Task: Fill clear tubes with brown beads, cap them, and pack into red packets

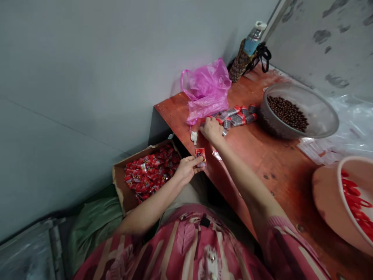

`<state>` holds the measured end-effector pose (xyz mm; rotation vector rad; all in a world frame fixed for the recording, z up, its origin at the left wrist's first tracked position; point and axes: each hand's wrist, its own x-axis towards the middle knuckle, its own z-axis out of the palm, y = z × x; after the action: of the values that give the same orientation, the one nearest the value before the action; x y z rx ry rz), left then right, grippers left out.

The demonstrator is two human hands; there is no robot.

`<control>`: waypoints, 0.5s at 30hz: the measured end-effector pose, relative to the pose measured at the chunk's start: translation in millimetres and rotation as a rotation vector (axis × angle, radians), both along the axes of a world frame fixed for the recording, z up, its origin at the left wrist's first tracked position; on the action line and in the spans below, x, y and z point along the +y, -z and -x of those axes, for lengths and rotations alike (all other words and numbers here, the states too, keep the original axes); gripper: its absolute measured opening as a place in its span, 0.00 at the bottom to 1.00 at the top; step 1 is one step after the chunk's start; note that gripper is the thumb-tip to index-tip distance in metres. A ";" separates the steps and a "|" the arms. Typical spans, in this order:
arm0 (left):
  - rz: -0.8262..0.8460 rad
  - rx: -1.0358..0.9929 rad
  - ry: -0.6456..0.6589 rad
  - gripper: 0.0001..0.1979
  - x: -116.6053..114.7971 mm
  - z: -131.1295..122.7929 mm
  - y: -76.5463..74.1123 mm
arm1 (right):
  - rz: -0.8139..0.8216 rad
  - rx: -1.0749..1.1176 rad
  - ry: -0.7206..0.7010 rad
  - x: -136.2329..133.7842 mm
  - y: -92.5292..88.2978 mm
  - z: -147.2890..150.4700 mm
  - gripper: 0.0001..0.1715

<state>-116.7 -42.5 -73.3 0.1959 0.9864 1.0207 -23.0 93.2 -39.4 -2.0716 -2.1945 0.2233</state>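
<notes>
My left hand (188, 168) is closed on a small red packet (200, 152), pinched between thumb and fingers just off the table's near edge. At the left end of a pile of dark, clear-sided packets with red ends (238, 119), my right hand (212, 130) reaches down with bent fingers. Whatever those fingertips hold is hidden by the hand. Below and left of my left hand, an open cardboard box (119, 182) contains many red packets (148, 171). A crumpled white scrap (194, 137) and a silvery wrapper piece (217, 155) lie near my hands.
A pink plastic bag (208, 87) lies behind the pile, near a bottle (254, 39) in a woven holder. Rightward on the red table (262, 155) stand a bowl (323, 112) of dark brown balls and a pinkish tub (329, 198) of red plastic pieces. Clear plastic bags (349, 124) lie between.
</notes>
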 end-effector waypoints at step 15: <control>0.059 -0.326 -0.178 0.07 22.0 -57.2 -16.6 | -0.176 0.182 0.206 -73.9 6.4 -161.9 0.17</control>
<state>-59.4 -20.5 -56.7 -0.1072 0.7436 1.1424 138.9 19.4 -45.8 -2.0705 -1.8142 0.1833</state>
